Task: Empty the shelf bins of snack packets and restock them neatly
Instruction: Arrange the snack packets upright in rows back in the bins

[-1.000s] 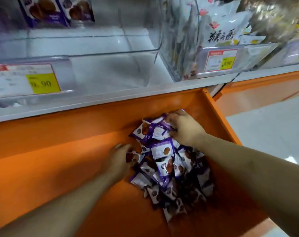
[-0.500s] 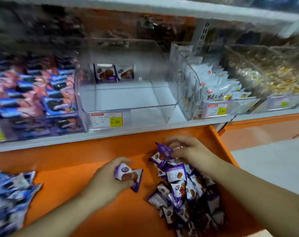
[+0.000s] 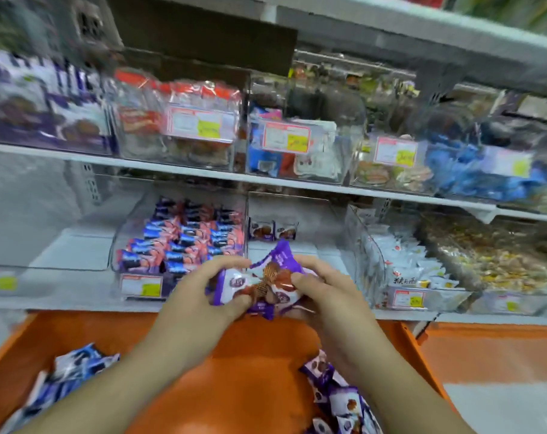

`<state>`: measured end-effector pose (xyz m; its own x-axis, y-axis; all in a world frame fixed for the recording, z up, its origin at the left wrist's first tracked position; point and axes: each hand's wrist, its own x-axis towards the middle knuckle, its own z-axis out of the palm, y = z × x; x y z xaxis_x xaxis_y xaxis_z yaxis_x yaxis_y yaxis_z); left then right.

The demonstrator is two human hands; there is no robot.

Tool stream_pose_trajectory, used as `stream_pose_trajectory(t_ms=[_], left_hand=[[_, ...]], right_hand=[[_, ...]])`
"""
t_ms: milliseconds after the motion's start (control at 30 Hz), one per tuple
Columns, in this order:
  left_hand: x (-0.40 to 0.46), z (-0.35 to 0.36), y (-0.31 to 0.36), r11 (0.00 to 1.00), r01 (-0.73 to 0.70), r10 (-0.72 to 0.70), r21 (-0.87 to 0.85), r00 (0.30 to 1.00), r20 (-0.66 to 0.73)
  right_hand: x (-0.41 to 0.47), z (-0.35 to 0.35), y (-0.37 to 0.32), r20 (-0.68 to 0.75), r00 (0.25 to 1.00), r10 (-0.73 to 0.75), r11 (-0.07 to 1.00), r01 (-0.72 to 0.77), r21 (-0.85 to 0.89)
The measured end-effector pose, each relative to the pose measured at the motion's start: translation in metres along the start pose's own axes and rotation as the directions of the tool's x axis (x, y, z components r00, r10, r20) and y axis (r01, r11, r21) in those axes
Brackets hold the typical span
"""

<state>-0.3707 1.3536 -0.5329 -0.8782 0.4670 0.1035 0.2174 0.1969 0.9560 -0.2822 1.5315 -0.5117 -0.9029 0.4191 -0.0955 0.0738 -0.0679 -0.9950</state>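
Fingers of the left hand (image 3: 200, 296) and right hand (image 3: 325, 296) pinch a bunch of glossy purple-and-white snack packets (image 3: 263, 285), raised before the clear plastic bin (image 3: 297, 211) holding two more at its back. Below, crinkled purple packets (image 3: 338, 399) lie heaped on the smooth orange ledge (image 3: 234, 364).

A flat orange metal ledge (image 3: 253, 364) ran below the shelves. Yellow-and-white paper price tags (image 3: 406, 298) fronted them, and pale grey floor (image 3: 500, 408) showed at lower right.
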Motion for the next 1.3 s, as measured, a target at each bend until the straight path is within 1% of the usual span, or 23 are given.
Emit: stream_pose_trajectory(t_ms=[67, 133, 200, 267, 333, 367, 433, 633, 700, 733, 833, 900, 967, 1033, 1133, 1200, 1300], left_hand=[[0.000, -0.009, 0.009, 0.999, -0.017, 0.017, -0.038, 1.000, -0.008], [0.005, -0.016, 0.009, 0.997, -0.014, 0.013, -0.078, 1.000, -0.012], [0.011, -0.021, 0.008, 0.993, 0.012, -0.013, -0.114, 1.000, -0.006], [0.017, -0.023, 0.006, 0.992, 0.042, -0.044, -0.118, 0.999, -0.014], [0.024, -0.024, 0.003, 0.990, 0.066, -0.067, -0.125, 0.998, -0.006], [0.026, -0.025, 0.002, 0.989, 0.072, -0.072, -0.132, 0.997, 0.006], [0.029, -0.025, -0.001, 0.987, 0.084, -0.082, -0.137, 0.996, 0.024], [0.028, -0.020, -0.005, 0.985, 0.096, -0.091, -0.146, 0.995, 0.040], [0.029, -0.018, -0.009, 0.996, 0.049, -0.048, -0.073, 0.999, 0.026], [0.030, -0.019, -0.012, 0.999, 0.026, -0.026, -0.023, 1.000, 0.016], [0.038, -0.012, -0.015, 0.993, -0.024, 0.024, 0.120, 1.000, 0.004], [0.050, 0.002, -0.011, 0.974, -0.063, 0.063, 0.218, 0.998, 0.008], [0.071, 0.024, -0.008, 0.950, -0.123, 0.115, 0.288, 0.992, 0.043], [0.102, 0.053, -0.008, 0.926, -0.173, 0.157, 0.336, 0.985, 0.075], [0.163, 0.103, -0.013, 0.893, -0.199, 0.177, 0.404, 0.980, 0.091], [0.207, 0.132, -0.021, 0.873, -0.195, 0.172, 0.448, 0.981, 0.093], [0.266, 0.168, -0.042, 0.802, -0.212, 0.190, 0.559, 0.977, 0.098]], right_hand=[[-0.004, 0.002, 0.001, -0.050, 0.999, 0.009, 0.998, -0.006, 0.055], [-0.004, 0.003, 0.004, -0.081, 0.996, 0.023, 0.998, -0.019, 0.058], [-0.001, 0.006, 0.002, -0.065, 0.998, 0.023, 0.998, -0.019, 0.067], [0.004, 0.007, -0.002, -0.030, 0.999, 0.011, 0.992, -0.007, 0.128], [0.008, 0.006, -0.005, 0.034, 0.999, -0.006, 0.981, 0.000, 0.195], [0.009, 0.005, -0.006, 0.061, 0.998, -0.017, 0.980, 0.005, 0.201], [0.011, 0.004, -0.005, 0.067, 0.997, -0.024, 0.989, 0.014, 0.147], [0.011, -0.002, -0.003, -0.031, 1.000, 0.007, 0.999, -0.006, 0.035], [0.010, -0.009, -0.005, -0.068, 0.997, -0.021, 0.998, 0.017, -0.063], [0.011, -0.011, -0.006, -0.082, 0.996, -0.046, 0.989, 0.034, -0.147], [0.024, -0.029, -0.014, -0.128, 0.980, -0.155, 0.927, 0.099, -0.363], [0.041, -0.047, -0.016, -0.163, 0.961, -0.225, 0.881, 0.130, -0.454], [0.059, -0.067, -0.012, -0.185, 0.943, -0.275, 0.830, 0.136, -0.541], [0.074, -0.085, -0.002, -0.219, 0.935, -0.277, 0.817, 0.110, -0.567], [0.089, -0.109, 0.014, -0.290, 0.921, -0.259, 0.827, 0.057, -0.560], [0.096, -0.120, 0.021, -0.330, 0.903, -0.274, 0.836, 0.054, -0.546], [0.107, -0.133, 0.029, -0.358, 0.887, -0.294, 0.850, 0.071, -0.521]])
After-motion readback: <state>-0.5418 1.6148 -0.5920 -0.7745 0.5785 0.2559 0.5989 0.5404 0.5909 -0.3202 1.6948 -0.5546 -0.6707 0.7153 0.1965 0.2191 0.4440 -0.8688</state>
